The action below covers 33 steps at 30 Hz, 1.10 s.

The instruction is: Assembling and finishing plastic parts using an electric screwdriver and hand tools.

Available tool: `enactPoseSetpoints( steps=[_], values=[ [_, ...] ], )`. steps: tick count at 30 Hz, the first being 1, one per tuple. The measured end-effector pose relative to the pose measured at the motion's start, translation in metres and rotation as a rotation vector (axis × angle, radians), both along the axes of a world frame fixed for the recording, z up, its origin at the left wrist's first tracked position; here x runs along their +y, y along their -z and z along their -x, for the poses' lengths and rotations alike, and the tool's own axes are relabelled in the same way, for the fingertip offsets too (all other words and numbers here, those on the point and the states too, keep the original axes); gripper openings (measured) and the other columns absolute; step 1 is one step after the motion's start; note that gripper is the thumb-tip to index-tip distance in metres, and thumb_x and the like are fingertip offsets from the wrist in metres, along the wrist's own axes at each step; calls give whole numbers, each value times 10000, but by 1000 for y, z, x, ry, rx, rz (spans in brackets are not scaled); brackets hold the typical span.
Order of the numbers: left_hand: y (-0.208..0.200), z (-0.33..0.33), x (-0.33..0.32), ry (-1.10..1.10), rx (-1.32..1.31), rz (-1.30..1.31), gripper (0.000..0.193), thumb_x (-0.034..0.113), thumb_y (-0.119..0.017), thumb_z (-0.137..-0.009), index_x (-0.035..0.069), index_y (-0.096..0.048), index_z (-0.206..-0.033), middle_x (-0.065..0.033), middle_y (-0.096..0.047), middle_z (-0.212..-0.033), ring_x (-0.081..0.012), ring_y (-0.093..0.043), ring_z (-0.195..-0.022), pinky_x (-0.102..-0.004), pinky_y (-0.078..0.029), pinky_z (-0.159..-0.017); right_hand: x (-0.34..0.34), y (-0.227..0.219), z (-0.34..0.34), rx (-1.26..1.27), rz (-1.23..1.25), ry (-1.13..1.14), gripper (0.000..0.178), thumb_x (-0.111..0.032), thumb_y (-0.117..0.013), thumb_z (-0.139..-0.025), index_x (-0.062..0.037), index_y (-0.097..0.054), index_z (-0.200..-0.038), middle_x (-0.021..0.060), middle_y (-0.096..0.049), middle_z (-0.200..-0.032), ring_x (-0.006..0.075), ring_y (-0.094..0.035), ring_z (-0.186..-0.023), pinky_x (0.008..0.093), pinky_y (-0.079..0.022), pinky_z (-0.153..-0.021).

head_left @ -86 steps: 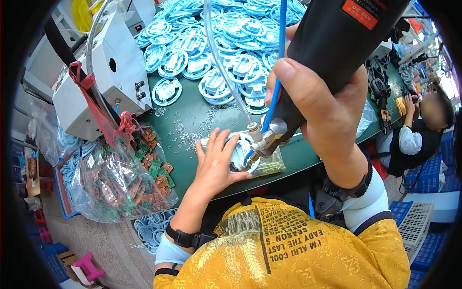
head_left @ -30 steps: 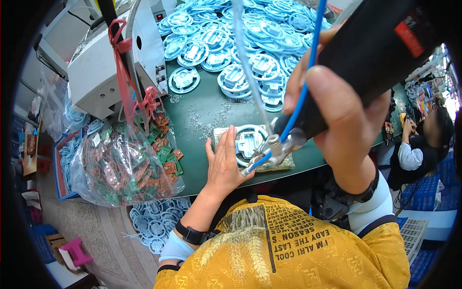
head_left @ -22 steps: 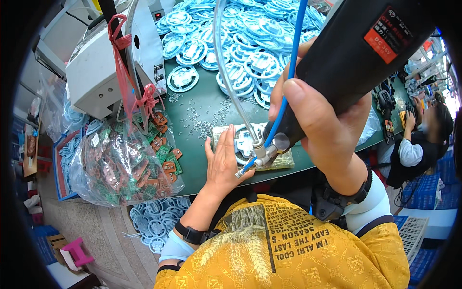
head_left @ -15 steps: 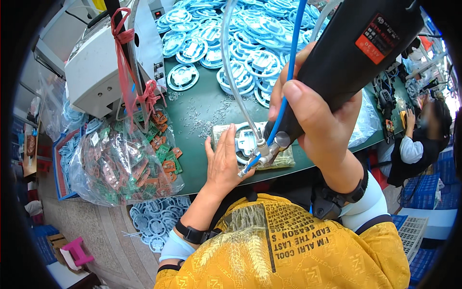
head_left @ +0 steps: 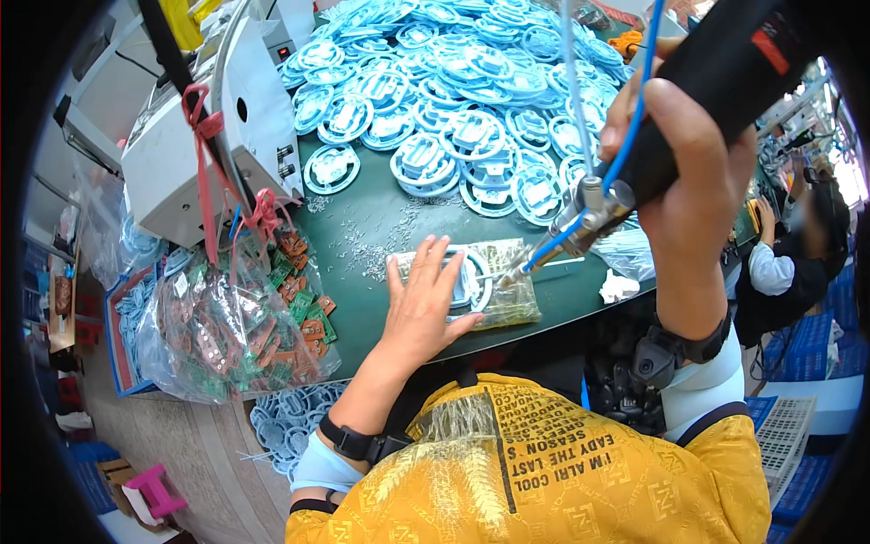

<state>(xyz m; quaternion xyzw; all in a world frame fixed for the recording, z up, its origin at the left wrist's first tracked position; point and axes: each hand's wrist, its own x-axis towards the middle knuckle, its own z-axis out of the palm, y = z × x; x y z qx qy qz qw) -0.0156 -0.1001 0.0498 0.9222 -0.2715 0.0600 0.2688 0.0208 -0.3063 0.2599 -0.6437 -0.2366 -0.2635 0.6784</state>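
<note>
Power tool end: the black power tool (head_left: 716, 100) runs out of frame at the upper right, so no clue what its back end looks like, and its orange-red label is just a smear.
Tool tip: the metal tip (head_left: 527, 267) is right by the ring's right edge; honestly can't tell if they're touching.
Ring being worked on: pale blue plastic ring (head_left: 465, 283), lying on a yellowish pad (head_left: 512, 304) at the near edge of the bench, its left side buried under fingers.
Left hand: flat-ish on the ring and pad, fingers loosely spread, thumb out to the side. The left hand (head_left: 421, 299) is pressing or resting, not pinching as far as I can see.
Right hand: the right hand (head_left: 693, 163) is wrapped around the tool's front half, thumb on the near side, some fingers hidden behind it. Blue tube (head_left: 651, 54) passes by the thumb.
Bench: green bench (head_left: 362, 218), big heap of rings (head_left: 453, 72) at the back, loose little screws (head_left: 367, 254) scattered left of centre, crumpled white tissue (head_left: 619, 286) over right.
Left side: clear bag of circuit boards (head_left: 217, 335), white machine (head_left: 204, 154) behind it.
Room: pink stool (head_left: 161, 491) on the floor lower left, co-worker (head_left: 779, 286) seated far right, blurry.
</note>
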Motion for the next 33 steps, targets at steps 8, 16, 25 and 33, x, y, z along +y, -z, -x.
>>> enactPoseSetpoints(
  steps=[8,16,25,33],
  values=[
    [3,-1,-32,101,-72,-69,423,238,-768,-798,171,-655,-1199,-144,-539,-1356,-367,-406,-1359,-697,-235,-1059,-4,23,-15,66,-16,116,283,-66,-657,-869,68,-569,-1103,102,-614,-735,181,-629,-603,299,-518,-575],
    [12,2,-30,141,-107,-35,370,179,-765,-790,163,-675,-1148,-107,-603,-1252,-367,-430,-1326,-690,-241,-1054,7,38,-20,94,29,119,311,-69,-666,-865,68,-548,-1118,88,-607,-739,161,-625,-606,288,-527,-572],
    [8,0,-31,167,-107,-16,348,166,-771,-771,141,-682,-1106,-120,-560,-1312,-362,-426,-1322,-684,-275,-1032,10,57,-13,124,42,159,287,-22,-653,-858,51,-539,-1110,92,-621,-788,157,-629,-630,288,-517,-571],
    [-2,10,-10,135,-36,-33,646,250,-827,-729,157,-571,-1315,-136,-501,-1385,-362,-396,-1358,-604,-276,-1081,-14,20,-26,42,18,148,243,-73,-703,-863,12,-573,-1051,90,-635,-738,155,-637,-615,284,-522,-581]
  ],
)
